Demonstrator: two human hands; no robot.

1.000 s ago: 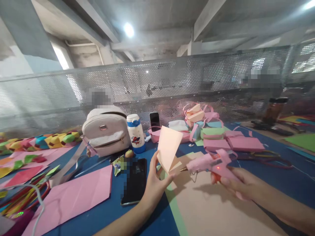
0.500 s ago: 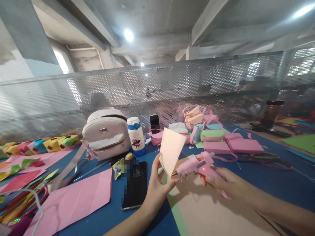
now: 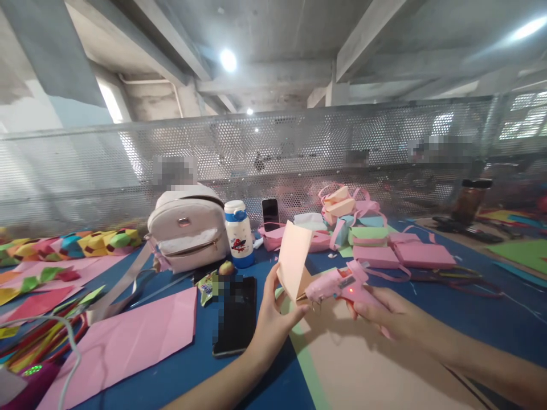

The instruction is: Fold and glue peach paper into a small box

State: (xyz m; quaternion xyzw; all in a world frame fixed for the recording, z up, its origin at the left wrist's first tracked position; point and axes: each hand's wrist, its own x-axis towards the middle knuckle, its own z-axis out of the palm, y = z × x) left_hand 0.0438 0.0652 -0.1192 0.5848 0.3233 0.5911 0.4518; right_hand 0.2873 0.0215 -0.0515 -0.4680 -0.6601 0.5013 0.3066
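A: How do the hands stand?

B: We find the left hand [image 3: 276, 317] pinching the folded peach paper [image 3: 293, 251] near its lower end, apparently raised off the table [image 3: 171, 376]. The right hand [image 3: 391, 313] grips the pink glue gun [image 3: 331, 283], its nozzle [image 3: 302, 297] at the paper's lower edge. Whether they touch, we cannot tell.

A: With that paper as the clock's centre, what surrounds it?

B: A flat peach sheet [image 3: 363, 359] at five o'clock, a pink sheet [image 3: 141, 336] at eight, formed paper boxes [image 3: 376, 256] toward two.

A: Progress?

B: We judge the held piece creased and its gluing under way, not complete: its leaves appear to stand apart. The boxes look formed; both flat sheets appear unassembled.
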